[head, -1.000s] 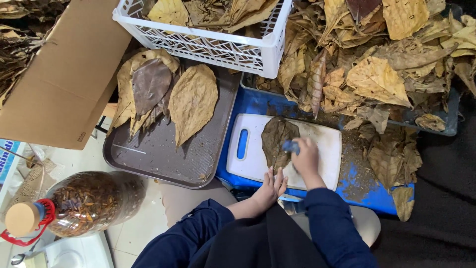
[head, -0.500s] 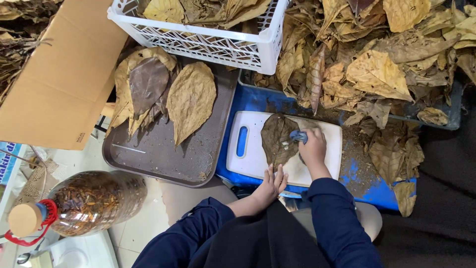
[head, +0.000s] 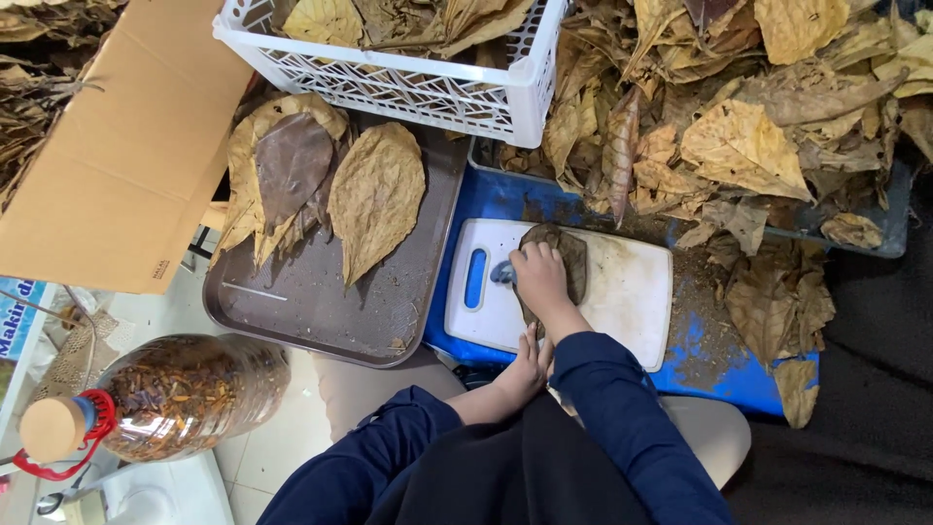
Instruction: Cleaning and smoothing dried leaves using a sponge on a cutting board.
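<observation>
A dark brown dried leaf lies on a white cutting board that rests on a blue surface. My right hand presses down on the leaf, closed around a small blue-grey object at the leaf's left edge. My left hand sits at the board's near edge, fingers touching the leaf's stem end; whether it grips anything is hidden by my right sleeve.
A dark metal tray to the left carries several flat dried leaves. A white plastic basket of leaves stands behind it. A heap of dry leaves fills the right. A cardboard box and a leaf-filled plastic bottle lie left.
My right hand has slid leftward across the leaf, from its right side to its left edge, with the blue-grey object. My left hand stays at the board's near edge.
</observation>
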